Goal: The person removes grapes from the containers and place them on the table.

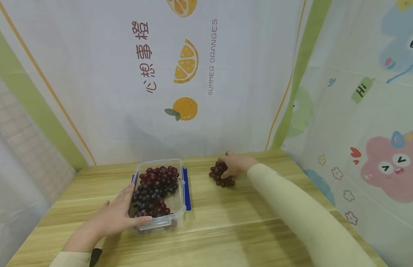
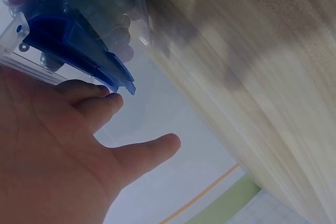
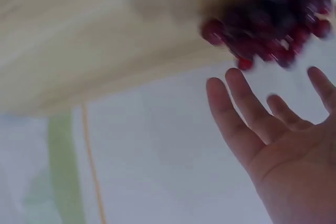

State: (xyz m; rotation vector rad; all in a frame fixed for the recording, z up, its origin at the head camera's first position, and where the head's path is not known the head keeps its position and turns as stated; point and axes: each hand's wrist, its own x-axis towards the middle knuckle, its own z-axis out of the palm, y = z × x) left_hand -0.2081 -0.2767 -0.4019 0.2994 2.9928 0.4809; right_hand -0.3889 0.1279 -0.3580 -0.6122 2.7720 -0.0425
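A clear plastic container [image 1: 159, 222] with blue side latches stands on the left of the table, holding red grapes [image 1: 153, 175] at the back, dark grapes [image 1: 147, 196] in the middle and more red ones in front. My left hand [image 1: 114, 213] rests against its left side, fingers stretched along the wall and thumb over the front rim. In the left wrist view a blue latch [image 2: 73, 45] sits just above the fingertips. To the right, my right hand [image 1: 238, 163] is at a bunch of red grapes [image 1: 217, 173] on the table. The right wrist view shows its fingers [image 3: 241, 103] spread, close to the bunch.
The wooden table [image 1: 213, 237] ends at a white cloth [image 1: 243, 92] printed with oranges, hanging behind it. On the right hangs another cloth [image 1: 343, 148] with cartoon figures. A second blue latch [image 1: 186, 189] lies folded outward on the container's right side.
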